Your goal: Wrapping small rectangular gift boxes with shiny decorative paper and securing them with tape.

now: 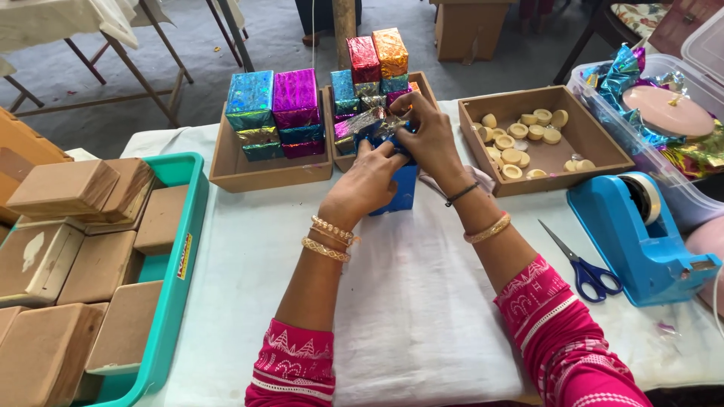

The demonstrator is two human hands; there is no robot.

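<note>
Gripping a blue foil-wrapped box (403,188) upright at table centre, the left hand (366,185) clamps its side with fingers closed, while the right hand (428,136) pinches the gathered foil on top. Scissors (581,264) and a blue tape dispenser (641,234) lie to the right; wooden trays (226,169) of wrapped boxes stand behind.

free: white cloth (422,316) near edge | blocked: teal crate (177,249) left, tape dispenser (641,241) right, wooden trays (249,169) ahead

Both hands hide most of the blue box (405,188); the clear bin (697,53) is cut off.
</note>
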